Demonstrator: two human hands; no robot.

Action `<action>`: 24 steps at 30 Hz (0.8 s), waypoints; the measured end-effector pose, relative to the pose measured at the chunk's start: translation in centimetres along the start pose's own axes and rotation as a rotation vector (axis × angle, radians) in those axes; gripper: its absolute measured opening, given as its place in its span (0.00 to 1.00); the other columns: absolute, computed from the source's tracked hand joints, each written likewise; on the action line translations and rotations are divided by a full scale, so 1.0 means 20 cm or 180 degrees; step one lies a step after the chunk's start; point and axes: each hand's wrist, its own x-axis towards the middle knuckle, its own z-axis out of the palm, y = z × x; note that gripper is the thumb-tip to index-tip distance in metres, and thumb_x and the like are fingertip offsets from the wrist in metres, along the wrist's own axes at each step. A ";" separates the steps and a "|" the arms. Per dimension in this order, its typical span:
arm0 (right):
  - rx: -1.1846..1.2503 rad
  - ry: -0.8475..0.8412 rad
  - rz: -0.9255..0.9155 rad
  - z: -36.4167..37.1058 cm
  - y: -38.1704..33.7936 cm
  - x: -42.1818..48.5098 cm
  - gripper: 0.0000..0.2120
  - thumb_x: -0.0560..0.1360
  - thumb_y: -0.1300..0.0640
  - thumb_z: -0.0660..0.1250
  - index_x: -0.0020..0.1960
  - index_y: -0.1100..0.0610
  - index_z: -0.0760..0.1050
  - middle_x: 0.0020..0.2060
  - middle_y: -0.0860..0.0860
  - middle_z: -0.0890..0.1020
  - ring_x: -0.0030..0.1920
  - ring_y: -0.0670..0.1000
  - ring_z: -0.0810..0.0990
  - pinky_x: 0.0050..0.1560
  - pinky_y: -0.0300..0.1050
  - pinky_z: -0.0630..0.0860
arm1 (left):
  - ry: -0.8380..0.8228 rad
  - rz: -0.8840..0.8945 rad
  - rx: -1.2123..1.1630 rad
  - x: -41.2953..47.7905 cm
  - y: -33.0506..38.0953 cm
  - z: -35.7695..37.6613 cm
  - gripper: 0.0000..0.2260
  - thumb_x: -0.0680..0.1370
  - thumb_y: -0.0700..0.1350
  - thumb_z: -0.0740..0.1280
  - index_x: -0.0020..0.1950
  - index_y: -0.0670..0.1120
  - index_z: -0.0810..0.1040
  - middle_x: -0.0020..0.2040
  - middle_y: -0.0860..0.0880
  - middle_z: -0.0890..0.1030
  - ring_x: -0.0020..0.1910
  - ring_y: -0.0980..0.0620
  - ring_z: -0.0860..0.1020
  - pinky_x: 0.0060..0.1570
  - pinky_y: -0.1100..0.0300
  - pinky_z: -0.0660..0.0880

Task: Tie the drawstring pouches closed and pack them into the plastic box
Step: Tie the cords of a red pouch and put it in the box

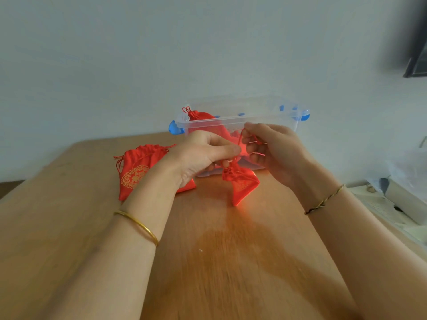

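- While both hands pinch its red drawstring cord [240, 140], the small red satin pouch [240, 184] hangs below the fingers [227, 150].
- Left hand [203, 155] grips nearest the neck; right hand [269, 146] pulls the cord upward.

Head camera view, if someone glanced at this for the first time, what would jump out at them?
Two bare hands, the left hand and right hand, meet mid-frame, working the cord of a small red satin drawstring pouch that hangs over the wooden table. Just behind sits a clear plastic box with blue latches, a red pouch already inside at its left end. Another red pouch with gold print lies on the table, left.
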 end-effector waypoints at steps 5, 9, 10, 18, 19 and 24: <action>0.0008 -0.0238 0.0207 0.00 0.03 0.00 0.13 0.78 0.52 0.61 0.43 0.58 0.78 0.33 0.50 0.78 0.26 0.45 0.71 0.28 0.37 0.67 | 0.0073 0.0015 0.0144 0.01 0.00 0.02 0.06 0.73 0.43 0.70 0.38 0.44 0.78 0.25 0.52 0.75 0.22 0.60 0.71 0.25 0.68 0.69; 0.0075 -0.0378 0.0684 -0.01 0.03 0.01 0.22 0.81 0.47 0.52 0.52 0.61 0.78 0.37 0.54 0.81 0.24 0.47 0.71 0.23 0.36 0.67 | 0.0136 0.0011 -0.0147 0.01 -0.01 0.00 0.08 0.76 0.43 0.67 0.37 0.43 0.78 0.27 0.50 0.76 0.27 0.55 0.71 0.23 0.69 0.68; -0.0010 -0.0383 0.0694 -0.01 0.03 0.02 0.21 0.81 0.50 0.52 0.55 0.64 0.76 0.39 0.56 0.81 0.23 0.48 0.72 0.23 0.37 0.66 | 0.0139 0.0024 -0.0209 0.01 -0.01 0.00 0.08 0.76 0.42 0.66 0.37 0.43 0.78 0.28 0.50 0.76 0.29 0.54 0.71 0.22 0.69 0.68; -0.0727 -0.0343 -0.0052 0.02 0.02 -0.01 0.06 0.74 0.69 0.59 0.45 0.60 0.73 0.32 0.55 0.77 0.26 0.47 0.75 0.28 0.38 0.67 | 0.0397 0.0127 -0.0378 0.03 -0.03 0.00 0.05 0.75 0.41 0.67 0.39 0.44 0.76 0.26 0.52 0.78 0.25 0.58 0.76 0.23 0.66 0.71; -0.0910 -0.0363 -0.0184 0.02 0.02 -0.01 0.05 0.74 0.68 0.62 0.44 0.60 0.73 0.32 0.55 0.77 0.27 0.47 0.74 0.28 0.38 0.67 | 0.0434 0.0131 -0.0400 0.03 -0.03 0.00 0.06 0.75 0.41 0.68 0.38 0.45 0.76 0.25 0.52 0.78 0.25 0.58 0.76 0.25 0.65 0.71; -0.1531 -0.0270 -0.0878 0.03 0.06 0.01 0.09 0.68 0.63 0.73 0.43 0.58 0.74 0.38 0.62 0.80 0.35 0.51 0.75 0.34 0.40 0.71 | 0.0639 0.0237 -0.0354 0.03 -0.02 0.00 0.06 0.74 0.41 0.69 0.37 0.46 0.77 0.23 0.53 0.78 0.22 0.59 0.75 0.28 0.64 0.71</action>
